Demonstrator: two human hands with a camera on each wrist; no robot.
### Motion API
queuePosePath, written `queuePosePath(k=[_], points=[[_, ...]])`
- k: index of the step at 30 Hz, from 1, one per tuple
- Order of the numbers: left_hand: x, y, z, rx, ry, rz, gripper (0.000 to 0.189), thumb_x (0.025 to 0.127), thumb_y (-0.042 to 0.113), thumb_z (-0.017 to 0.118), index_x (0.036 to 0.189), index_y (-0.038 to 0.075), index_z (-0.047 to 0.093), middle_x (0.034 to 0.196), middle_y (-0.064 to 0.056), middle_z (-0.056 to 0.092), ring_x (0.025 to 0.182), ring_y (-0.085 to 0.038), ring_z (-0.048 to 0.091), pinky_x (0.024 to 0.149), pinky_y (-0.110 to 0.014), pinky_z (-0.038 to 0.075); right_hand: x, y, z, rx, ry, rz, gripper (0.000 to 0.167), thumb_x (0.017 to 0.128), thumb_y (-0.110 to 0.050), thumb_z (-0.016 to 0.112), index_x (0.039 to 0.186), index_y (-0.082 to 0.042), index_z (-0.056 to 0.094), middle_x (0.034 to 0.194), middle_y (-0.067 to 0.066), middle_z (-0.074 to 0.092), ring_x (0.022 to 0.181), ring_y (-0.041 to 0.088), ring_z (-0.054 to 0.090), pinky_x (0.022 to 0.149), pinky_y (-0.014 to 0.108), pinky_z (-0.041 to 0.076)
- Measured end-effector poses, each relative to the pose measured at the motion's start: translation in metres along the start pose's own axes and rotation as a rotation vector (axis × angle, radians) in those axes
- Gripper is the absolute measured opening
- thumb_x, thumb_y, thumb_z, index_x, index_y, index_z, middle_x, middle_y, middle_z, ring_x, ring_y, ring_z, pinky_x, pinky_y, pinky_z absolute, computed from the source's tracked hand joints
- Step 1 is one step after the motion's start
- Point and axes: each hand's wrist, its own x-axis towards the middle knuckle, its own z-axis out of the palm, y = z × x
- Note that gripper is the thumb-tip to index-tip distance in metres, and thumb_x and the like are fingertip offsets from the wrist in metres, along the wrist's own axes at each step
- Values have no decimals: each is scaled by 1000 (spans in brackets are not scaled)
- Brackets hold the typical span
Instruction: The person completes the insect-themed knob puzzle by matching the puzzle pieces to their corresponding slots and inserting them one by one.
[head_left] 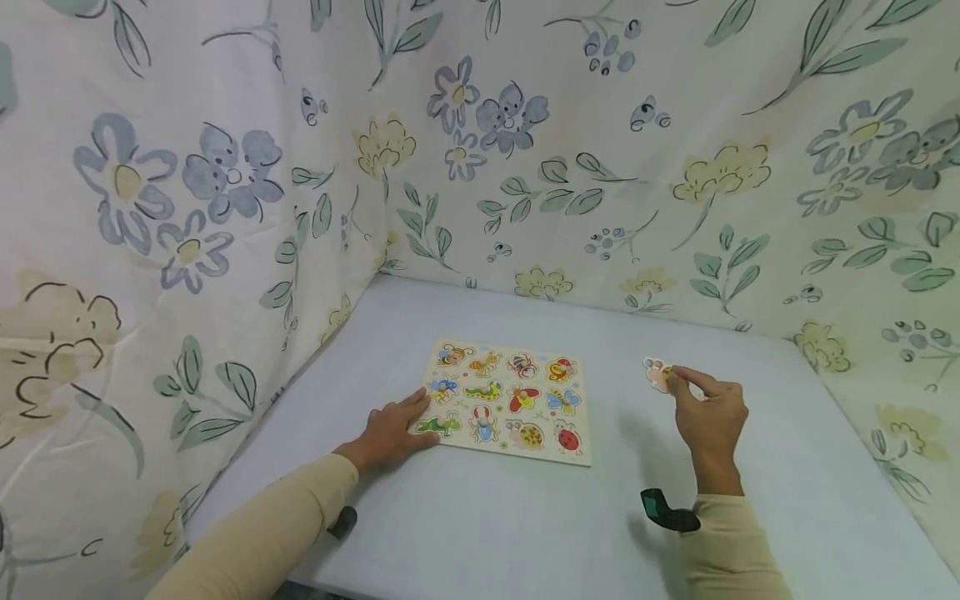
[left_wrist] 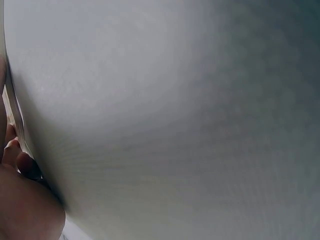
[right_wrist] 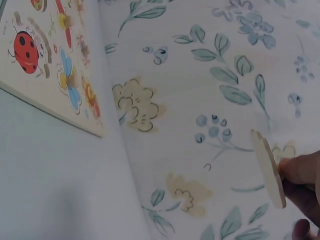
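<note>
A wooden puzzle board [head_left: 465, 407] with several colourful insect pictures lies flat on the table. At its left edge rests my left hand [head_left: 390, 429], fingers on the border and thumb near the lower left corner. My right hand [head_left: 708, 412] is raised to the right of the board and pinches a small puzzle piece [head_left: 656, 375], pinkish with some yellow, between thumb and fingers. In the right wrist view the same piece [right_wrist: 269, 170] appears edge-on, its thin pale wood apart from the board. Only part of the left hand [left_wrist: 30, 205] shows in the left wrist view.
The white table [head_left: 510, 525] runs back to a flower-printed curtain [head_left: 570, 167], which also hangs along the left and right sides. Dark straps with devices [head_left: 670, 512] are worn at both wrists. The left wrist view is mostly pale, blurred surface.
</note>
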Motion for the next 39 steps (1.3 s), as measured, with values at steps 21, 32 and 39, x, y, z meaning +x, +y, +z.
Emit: queuePosePath(k=[21, 32, 39], points=[[-1, 4, -3, 2, 0, -16, 80, 87, 51, 66, 148, 7, 39, 156, -2, 27, 127, -35, 42, 91, -56, 27, -32, -27, 17, 133, 13, -184, 8, 82, -2, 74, 89, 1, 77, 86, 14, 70, 75, 10, 37, 60, 31, 25], [0, 2, 0, 9, -12, -12, 80, 87, 52, 65, 149, 8, 37, 156, -2, 26, 130, -38, 40, 94, -57, 26, -60, -51, 42, 201, -80, -196, 8, 82, -2, 75, 90, -1, 77, 90, 11, 73, 75, 16, 36, 62, 33, 24], [1, 0, -1, 3, -12, 7, 80, 88, 53, 64, 148, 8, 38, 156, -3, 25, 127, -38, 41, 91, -55, 28, -75, -61, 61, 232, -132, -187, 8, 82, -3, 75, 89, -4, 77, 88, 9, 73, 75, 17, 38, 62, 36, 24]])
